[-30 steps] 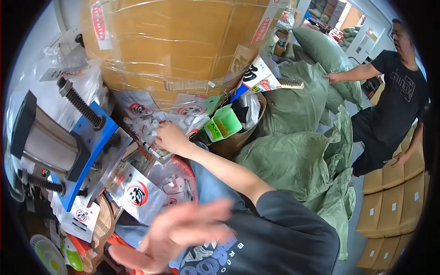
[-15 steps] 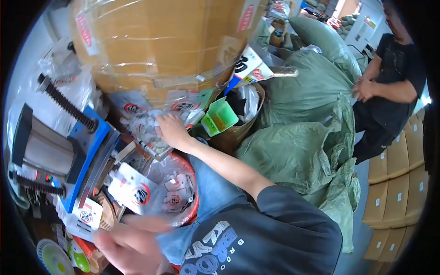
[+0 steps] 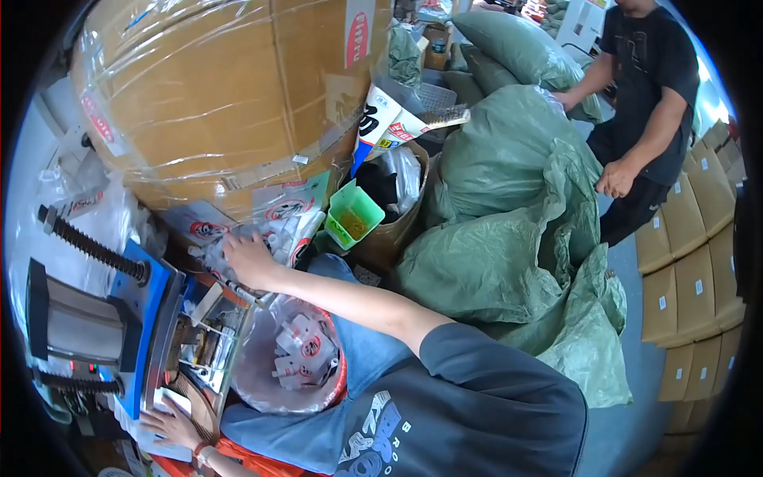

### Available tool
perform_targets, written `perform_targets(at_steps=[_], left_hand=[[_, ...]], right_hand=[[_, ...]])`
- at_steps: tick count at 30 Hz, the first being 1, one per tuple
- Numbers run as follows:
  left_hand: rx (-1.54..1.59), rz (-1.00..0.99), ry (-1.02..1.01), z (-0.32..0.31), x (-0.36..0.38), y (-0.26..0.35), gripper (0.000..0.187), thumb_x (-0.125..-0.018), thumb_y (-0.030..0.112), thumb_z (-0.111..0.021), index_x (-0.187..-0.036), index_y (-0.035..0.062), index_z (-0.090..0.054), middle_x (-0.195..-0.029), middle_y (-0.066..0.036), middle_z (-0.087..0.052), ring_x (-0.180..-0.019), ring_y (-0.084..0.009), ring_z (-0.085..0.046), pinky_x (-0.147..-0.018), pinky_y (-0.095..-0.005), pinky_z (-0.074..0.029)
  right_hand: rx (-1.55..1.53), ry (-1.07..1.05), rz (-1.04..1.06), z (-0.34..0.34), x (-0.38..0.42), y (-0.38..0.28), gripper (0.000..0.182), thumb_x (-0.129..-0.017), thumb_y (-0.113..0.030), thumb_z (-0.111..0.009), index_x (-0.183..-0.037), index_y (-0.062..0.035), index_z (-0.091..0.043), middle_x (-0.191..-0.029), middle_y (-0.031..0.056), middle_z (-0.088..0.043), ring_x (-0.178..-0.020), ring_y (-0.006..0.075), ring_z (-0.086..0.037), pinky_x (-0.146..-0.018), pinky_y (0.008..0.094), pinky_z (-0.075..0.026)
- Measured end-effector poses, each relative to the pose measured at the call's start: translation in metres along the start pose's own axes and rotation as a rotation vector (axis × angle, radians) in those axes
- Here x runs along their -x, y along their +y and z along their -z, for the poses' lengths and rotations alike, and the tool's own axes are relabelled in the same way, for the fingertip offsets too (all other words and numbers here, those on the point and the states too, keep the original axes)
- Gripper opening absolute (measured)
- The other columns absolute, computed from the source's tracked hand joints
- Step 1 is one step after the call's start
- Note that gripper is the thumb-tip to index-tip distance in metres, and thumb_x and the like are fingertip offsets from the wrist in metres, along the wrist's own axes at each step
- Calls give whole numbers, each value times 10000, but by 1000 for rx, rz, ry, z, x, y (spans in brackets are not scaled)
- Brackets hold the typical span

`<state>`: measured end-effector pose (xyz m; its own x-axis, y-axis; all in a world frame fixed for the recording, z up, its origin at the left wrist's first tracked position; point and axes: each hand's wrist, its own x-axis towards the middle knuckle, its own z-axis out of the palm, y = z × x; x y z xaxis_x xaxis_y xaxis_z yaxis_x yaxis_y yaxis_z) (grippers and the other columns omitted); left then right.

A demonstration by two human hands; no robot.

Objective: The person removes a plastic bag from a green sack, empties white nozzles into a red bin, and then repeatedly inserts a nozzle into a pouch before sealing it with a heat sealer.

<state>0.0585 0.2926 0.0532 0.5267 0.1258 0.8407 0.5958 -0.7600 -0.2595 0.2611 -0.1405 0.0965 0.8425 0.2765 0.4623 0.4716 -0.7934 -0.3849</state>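
My right hand rests on a heap of small clear and whitish plastic pieces, its fingers apart and their tips partly hidden among the pieces. White sheets with red and black round prints lie around that heap. Lower left, my left hand has its fingers spread over a flat white item beside the blue-plated press. Between my hands stands a red bucket with a clear liner. Inside it are several clear printed packets.
A large taped carton stands ahead. Near it are a green tub and a brush. Green woven sacks fill the middle right, with a co-worker behind them. Stacked cartons line the right edge.
My left hand has moved down to the flat white item by the press. The white printed sheet beside the bucket is gone from there. The co-worker's hands have parted, one reaching to the sacks.
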Motion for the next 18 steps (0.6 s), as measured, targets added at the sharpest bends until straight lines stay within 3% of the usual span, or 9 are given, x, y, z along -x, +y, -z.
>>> perform_targets(at_steps=[4, 6, 9, 11, 14, 18], left_hand=[[-25, 23, 17, 12, -7, 11, 797, -895, 727, -220, -1526, 254, -102, -1587, -5, -117, -1455, -296, -99, -1063, -688, -71], [-431, 161, -776, 58, -32, 34, 795, -894, 729, -218, -1525, 254, -117, -1585, -5, -128, -1451, -301, -121, -1064, -686, -73], [-422, 177, -751, 51, -26, 35, 786, -896, 727, -213, -1522, 259, -133, -1582, -15, -138, -1444, -315, -143, -1054, -699, -93], [-370, 197, -725, 52, -25, 48, 784, -896, 728, -210, -1522, 260, -137, -1581, -24, -140, -1441, -326, -149, -1047, -707, -101], [-468, 230, -795, 52, -25, 53, 781, -898, 727, -201, -1520, 259, -143, -1577, -49, -153, -1432, -357, -164, -1029, -725, -116], [-400, 260, -708, 47, -15, 43, 743, -916, 700, -209, -1517, 265, -160, -1564, -67, -198, -1416, -383, -197, -1025, -726, -124]], right_hand=[[-30, 25, 12, 2, 1, -5, 354, -809, -143, -610, -1125, -3, -534, -1266, 175, -499, -1077, 303, -537, -924, 477, -351], [-12, 15, 25, 13, 1, -11, 323, -809, -155, -621, -1086, -10, -543, -1178, 164, -543, -1049, 305, -539, -907, 453, -362], [-119, -76, -40, 19, 1, -14, 299, -807, -174, -631, -1045, -9, -557, -1064, 152, -583, -1025, 301, -541, -891, 439, -365], [-31, 112, -24, 18, 2, -14, 265, -810, -181, -629, -1000, -5, -574, -970, 143, -596, -990, 297, -540, -878, 428, -367], [73, 59, -3, 11, 3, -10, 246, -819, -184, -621, -973, 5, -583, -968, 147, -592, -990, 300, -529, -869, 420, -370], [-16, 4, 8, 10, 0, -10, 242, -818, -178, -618, -963, 13, -584, -994, 150, -577, -999, 305, -515, -862, 419, -371]])
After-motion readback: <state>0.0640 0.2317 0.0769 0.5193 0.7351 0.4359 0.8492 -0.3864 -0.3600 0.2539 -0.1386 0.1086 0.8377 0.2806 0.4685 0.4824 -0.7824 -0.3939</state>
